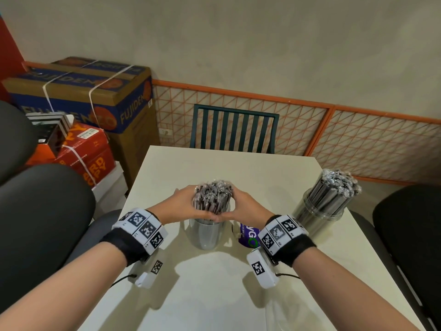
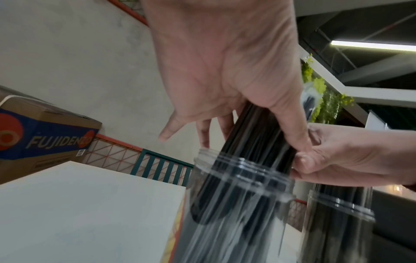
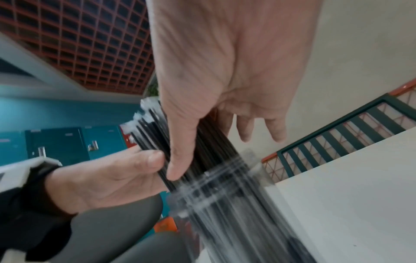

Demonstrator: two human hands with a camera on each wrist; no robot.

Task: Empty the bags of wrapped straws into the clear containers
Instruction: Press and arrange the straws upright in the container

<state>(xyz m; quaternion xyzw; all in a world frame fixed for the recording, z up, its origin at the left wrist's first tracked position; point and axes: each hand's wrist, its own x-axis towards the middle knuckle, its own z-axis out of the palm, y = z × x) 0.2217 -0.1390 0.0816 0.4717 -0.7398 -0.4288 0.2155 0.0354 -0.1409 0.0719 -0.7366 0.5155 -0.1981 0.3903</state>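
Green slatted chair (image 1: 235,129) behind white table (image 1: 214,295), stacked cardboard boxes (image 1: 95,96) left, orange lattice fence (image 1: 358,137)

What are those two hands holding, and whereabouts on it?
Both hands, left hand and right hand, hold one bundle of wrapped straws around its middle, just above the rim of the clear container its lower ends stand in.
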